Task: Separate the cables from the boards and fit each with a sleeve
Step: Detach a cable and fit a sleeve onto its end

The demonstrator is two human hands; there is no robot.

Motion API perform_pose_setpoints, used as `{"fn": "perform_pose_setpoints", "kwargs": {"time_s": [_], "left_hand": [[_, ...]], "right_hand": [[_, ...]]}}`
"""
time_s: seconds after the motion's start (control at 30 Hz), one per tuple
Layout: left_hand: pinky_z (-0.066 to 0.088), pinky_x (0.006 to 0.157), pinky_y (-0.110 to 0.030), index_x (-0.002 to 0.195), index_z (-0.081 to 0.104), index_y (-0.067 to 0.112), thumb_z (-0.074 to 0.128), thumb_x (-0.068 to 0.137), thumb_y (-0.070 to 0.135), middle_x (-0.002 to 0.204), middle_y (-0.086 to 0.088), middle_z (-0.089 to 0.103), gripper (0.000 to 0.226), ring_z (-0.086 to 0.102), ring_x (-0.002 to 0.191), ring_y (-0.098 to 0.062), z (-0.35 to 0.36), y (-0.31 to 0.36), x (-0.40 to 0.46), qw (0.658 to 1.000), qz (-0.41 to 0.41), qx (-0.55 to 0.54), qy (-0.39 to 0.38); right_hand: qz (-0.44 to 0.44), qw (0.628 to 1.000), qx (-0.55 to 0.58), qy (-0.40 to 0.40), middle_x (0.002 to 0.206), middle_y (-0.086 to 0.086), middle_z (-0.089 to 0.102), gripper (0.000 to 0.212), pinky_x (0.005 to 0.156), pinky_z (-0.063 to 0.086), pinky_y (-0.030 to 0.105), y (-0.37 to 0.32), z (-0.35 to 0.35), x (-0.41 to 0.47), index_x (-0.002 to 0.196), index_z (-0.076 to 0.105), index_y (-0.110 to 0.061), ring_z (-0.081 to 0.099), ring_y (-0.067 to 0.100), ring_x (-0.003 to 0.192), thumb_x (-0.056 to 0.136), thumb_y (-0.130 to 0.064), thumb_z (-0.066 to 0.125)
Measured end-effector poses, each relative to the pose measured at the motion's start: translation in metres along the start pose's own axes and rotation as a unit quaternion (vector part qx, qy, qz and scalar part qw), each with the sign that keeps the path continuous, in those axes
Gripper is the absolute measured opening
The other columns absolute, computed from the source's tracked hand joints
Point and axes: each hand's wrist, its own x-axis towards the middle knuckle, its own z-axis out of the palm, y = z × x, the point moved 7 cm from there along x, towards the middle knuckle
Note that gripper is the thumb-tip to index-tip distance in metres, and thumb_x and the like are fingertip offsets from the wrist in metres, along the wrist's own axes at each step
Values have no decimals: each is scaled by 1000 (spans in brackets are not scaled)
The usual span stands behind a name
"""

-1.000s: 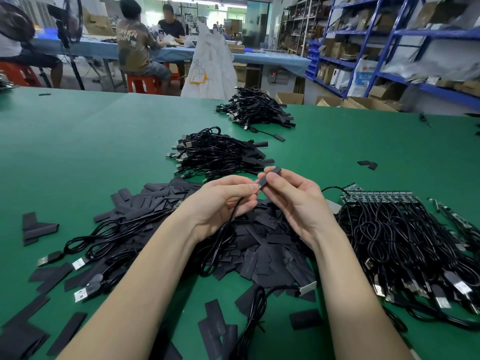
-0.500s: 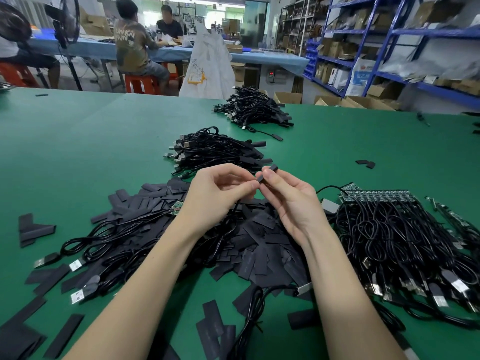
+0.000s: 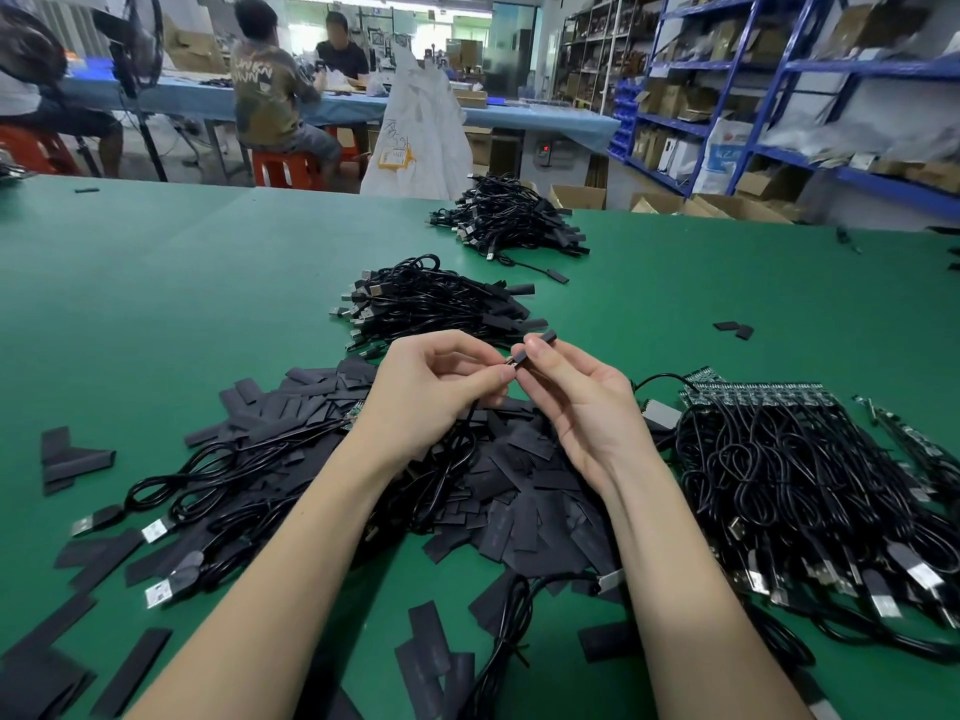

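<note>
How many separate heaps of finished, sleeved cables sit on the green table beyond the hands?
2. The nearer heap lies just past the hands, mid-table. The farther heap sits near the table's far edge, in front of the white bag. More could lie outside the view.

Bare green desk point(image 3: 171, 304) open far left and between the cable heaps. Blocked straight ahead by two cable piles point(image 3: 436, 304) point(image 3: 511, 218), right by cables on boards point(image 3: 800, 459), below by scattered black sleeves point(image 3: 524, 491) and loose cables point(image 3: 208, 491).
</note>
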Motion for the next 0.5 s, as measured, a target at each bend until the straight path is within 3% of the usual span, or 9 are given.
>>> {"fn": "perform_pose_setpoints", "kwargs": {"time_s": [0.2,0.37,0.5], "left_hand": [[57,67,-20,88,75,2,81,83,5,76,-10,77,8,74,67,-18,1,4,0,999,27,19,-4],[56,66,-18,87,76,3,80,84,6,75,-7,76,6,74,67,-17,3,9,0,998,48,33,-6],[55,67,-17,88,76,1,80,84,5,76,-9,76,7,73,68,-15,1,9,-1,999,47,22,-14]], "right_hand": [[-21,1000,-15,6,98,14,78,28,77,59,20,-5,-1,-2,97,75,-1,75,18,95,72,-13,81],[-22,1000,-3,-2,97,13,78,13,77,58,20,-6,0,-4,85,82,-10,75,17,94,73,-14,79],[-29,999,-17,-9,97,12,78,12,77,58,20,-6,3,-4,83,83,-12,75,16,93,73,-18,79]]}}
